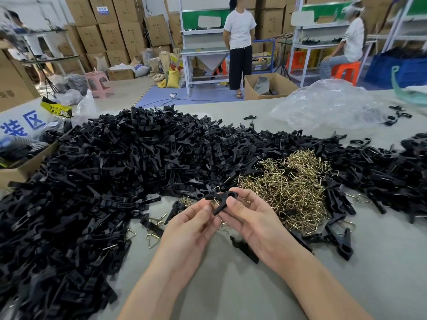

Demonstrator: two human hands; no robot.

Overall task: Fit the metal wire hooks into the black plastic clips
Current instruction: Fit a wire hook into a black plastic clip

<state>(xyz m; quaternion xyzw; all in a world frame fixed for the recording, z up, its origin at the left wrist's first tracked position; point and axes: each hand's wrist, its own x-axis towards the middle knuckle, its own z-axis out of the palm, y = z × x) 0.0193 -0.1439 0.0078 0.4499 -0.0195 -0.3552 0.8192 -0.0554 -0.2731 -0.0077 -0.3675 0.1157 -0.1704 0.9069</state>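
- Your left hand and right hand are both closed on one black clip, held above the counter. The left fingertips pinch its lower leg and the right thumb and fingers pinch its upper end. Only fingertips hold it, so a hard push could twist the clip out of them.
- A bit of brass wire shows between your fingers beside the clip. It is probably the hook, but I cannot tell whether it is seated. If it goes in crooked, it may spring back out or jab a fingertip.
- A loose clip lies just under your right hand, and stray hooks lie near the left. A dropped part could get lost among them.
- The pile of hooks just beyond your hands is tangled. A quick grab there may lift several linked together and scatter them.
- The heap of clips behind and to the left touches the hook pile. Finished pieces tossed that way could mix with unfitted ones.
- The clear plastic bag lies well apart at the far side, so it poses little risk.
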